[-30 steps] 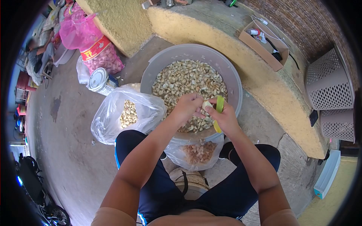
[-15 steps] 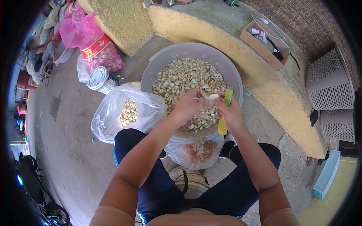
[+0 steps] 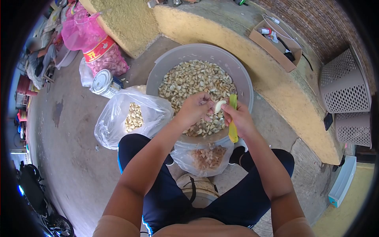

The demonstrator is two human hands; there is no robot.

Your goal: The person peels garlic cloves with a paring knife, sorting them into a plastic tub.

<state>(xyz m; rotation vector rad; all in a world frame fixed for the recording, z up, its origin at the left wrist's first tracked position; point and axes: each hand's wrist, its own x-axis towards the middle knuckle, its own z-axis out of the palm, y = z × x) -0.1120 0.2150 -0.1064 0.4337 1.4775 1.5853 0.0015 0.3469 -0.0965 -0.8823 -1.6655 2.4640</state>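
Note:
My right hand [image 3: 241,120] is closed around a yellow-green knife [image 3: 233,126], and its thumb and fingertips pinch a pale peeled garlic clove [image 3: 220,106]. No bare blade can be made out. Close beside the clove, my left hand [image 3: 193,110] has its fingers curled inward; anything between them is too small to make out. Both hands are over a large grey tub [image 3: 244,71] of garlic cloves [image 3: 197,77], most with skin on. Left of the tub, a clear plastic bag [image 3: 108,124] contains peeled cloves [image 3: 134,117]. Below it, another clear bag [image 3: 181,158] holds brownish skins [image 3: 209,158].
A metal can [image 3: 103,83] and a pink mesh sack of garlic [image 3: 110,61] stand at upper left. A low yellow wall [image 3: 272,87] curves behind the tub, with a cardboard box [image 3: 272,51] on it. Perforated baskets [image 3: 343,87] are at right; a motorcycle [image 3: 37,197] is at lower left.
My left hand has drawn slightly left and down from the clove. The clove has turned more upright in my right fingers, and the knife stands more vertical.

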